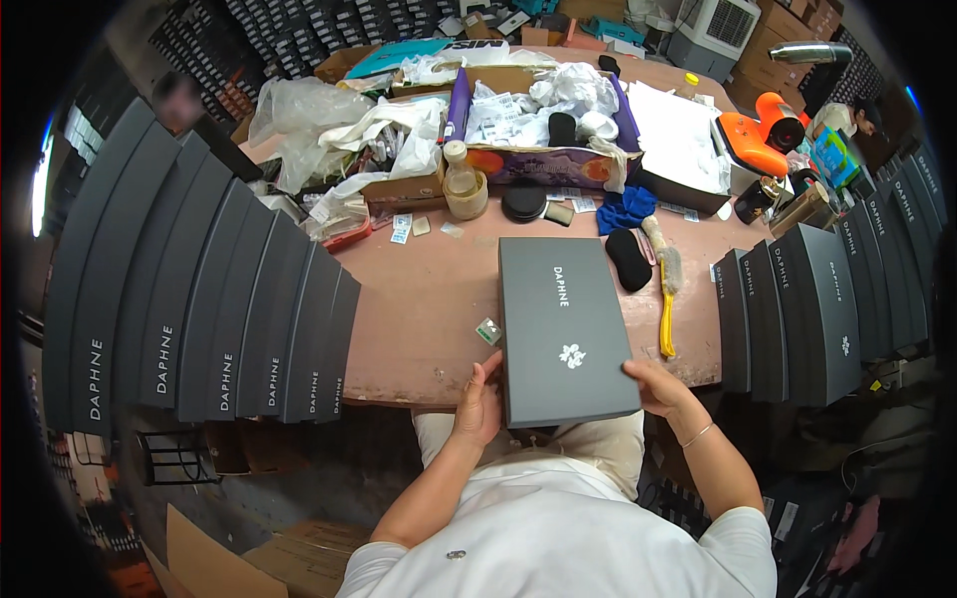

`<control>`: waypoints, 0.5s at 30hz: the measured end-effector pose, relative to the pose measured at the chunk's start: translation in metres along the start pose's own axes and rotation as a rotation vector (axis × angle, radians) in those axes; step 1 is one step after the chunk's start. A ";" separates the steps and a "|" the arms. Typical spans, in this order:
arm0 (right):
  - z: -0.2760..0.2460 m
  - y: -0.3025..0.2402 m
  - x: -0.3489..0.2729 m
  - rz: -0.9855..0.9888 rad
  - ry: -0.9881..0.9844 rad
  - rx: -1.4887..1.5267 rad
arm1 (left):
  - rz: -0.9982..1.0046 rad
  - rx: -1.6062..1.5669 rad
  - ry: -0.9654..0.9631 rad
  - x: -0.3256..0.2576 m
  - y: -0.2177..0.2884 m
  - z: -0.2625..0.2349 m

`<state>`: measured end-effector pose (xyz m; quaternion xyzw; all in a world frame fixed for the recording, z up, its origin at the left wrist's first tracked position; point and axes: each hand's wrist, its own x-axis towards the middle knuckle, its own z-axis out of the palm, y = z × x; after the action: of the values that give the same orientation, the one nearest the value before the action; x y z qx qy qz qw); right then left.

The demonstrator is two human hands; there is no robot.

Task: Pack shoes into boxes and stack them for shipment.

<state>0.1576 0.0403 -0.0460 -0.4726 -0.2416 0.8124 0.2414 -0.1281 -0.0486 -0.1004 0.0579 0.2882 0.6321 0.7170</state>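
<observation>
A dark grey shoe box with a white flower print and white lettering lies closed in front of me, its near end jutting past the table edge. My left hand is against the box's left side near the close corner, its fingers partly hidden behind the box. My right hand grips the near right corner, thumb on the lid's edge and the other fingers mostly out of sight. Just left of the box, a small silver-and-green packet rests on the table.
Stacked grey shoe boxes flank me on the left, and more boxes on the right. Behind are a yellow-handled brush, a black oval pad, a glue bottle and a carton of paper. Someone sits at the far right.
</observation>
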 end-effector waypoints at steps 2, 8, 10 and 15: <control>0.002 -0.008 -0.003 -0.100 -0.018 0.123 | 0.073 0.192 0.005 0.000 0.000 0.000; 0.118 0.013 -0.009 -0.287 -0.087 -0.176 | 0.558 0.738 0.068 -0.025 0.093 0.013; 0.156 0.028 -0.005 -0.322 -0.297 -0.491 | 0.401 0.881 -0.078 -0.036 0.135 0.012; 0.128 0.007 0.021 -0.786 0.049 -1.065 | 0.410 1.388 0.232 -0.032 0.175 -0.035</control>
<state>0.0342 0.0271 -0.0080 -0.4223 -0.7592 0.4224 0.2587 -0.2997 -0.0550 -0.0401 0.4843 0.6799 0.4272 0.3474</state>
